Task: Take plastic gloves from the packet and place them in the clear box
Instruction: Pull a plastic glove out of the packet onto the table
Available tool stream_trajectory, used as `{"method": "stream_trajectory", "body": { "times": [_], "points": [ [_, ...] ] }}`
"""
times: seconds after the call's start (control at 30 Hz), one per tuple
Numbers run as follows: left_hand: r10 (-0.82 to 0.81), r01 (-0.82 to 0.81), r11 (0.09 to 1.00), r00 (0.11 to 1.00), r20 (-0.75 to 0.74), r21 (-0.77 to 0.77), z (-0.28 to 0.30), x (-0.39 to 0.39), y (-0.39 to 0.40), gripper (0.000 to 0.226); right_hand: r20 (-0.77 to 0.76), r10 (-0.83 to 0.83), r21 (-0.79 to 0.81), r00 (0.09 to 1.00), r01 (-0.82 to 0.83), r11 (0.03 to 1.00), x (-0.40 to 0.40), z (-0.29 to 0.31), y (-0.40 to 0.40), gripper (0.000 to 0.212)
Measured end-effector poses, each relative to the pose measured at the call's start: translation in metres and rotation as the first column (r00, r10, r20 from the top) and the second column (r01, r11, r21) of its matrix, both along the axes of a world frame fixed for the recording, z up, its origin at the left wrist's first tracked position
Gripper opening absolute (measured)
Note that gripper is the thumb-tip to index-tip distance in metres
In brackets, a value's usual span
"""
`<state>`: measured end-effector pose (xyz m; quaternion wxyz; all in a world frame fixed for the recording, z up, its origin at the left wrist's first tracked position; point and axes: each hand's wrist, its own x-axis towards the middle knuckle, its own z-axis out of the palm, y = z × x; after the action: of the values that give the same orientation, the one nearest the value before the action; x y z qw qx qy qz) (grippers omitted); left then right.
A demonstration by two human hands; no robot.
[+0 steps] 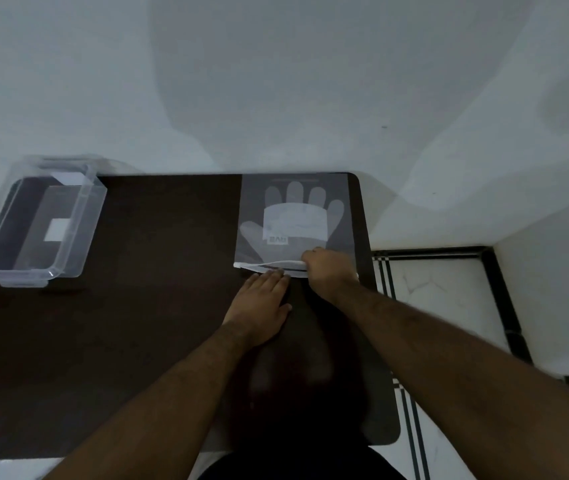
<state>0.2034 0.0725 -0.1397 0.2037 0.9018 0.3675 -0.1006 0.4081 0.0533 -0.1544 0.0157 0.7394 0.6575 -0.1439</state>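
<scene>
Flat translucent plastic glove packet (293,220) at two o'clock on dark brown table (137,306), right hand (328,271) pinching its white mouth strip, left hand (262,303) flat, fingers extended; gloves probably thin, slippery; clear plastic box (33,268) at ten o'clock.

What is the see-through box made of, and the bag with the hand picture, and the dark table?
The clear box looks like hard, glossy plastic: you see the table through its stiff walls. The packet seems thin, soft plastic film, frosted grey, and its opening bends where the right hand lifts it. The table has a dark brown matte top, maybe wood or laminate; the picture cannot settle which.
</scene>
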Motion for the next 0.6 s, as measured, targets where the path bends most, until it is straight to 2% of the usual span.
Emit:
{"method": "stream_trajectory", "body": {
  "times": [0.17,0.27,0.47,0.6],
  "points": [
    [0.105,-0.106,0.992,0.994,0.023,0.064,-0.003,0.009,0.012,0.055,-0.091,-0.048,0.093,0.995,0.057,0.994,0.001,0.001,0.001,0.017],
    [0.105,-0.104,0.987,0.994,-0.002,0.121,-0.004,0.018,0.019,0.047,-0.154,-0.091,0.101,0.984,0.108,0.989,0.001,0.002,0.0,0.017],
    [0.018,0.022,0.962,0.989,-0.144,0.271,-0.007,0.032,0.033,0.033,-0.205,-0.11,0.125,0.972,0.137,0.983,0.001,0.006,0.005,0.02],
    [-0.105,0.153,0.925,0.983,-0.152,0.348,-0.009,0.038,0.042,0.022,-0.185,-0.083,0.129,0.979,0.108,0.986,0.004,0.001,0.01,0.018]
  ]
}}
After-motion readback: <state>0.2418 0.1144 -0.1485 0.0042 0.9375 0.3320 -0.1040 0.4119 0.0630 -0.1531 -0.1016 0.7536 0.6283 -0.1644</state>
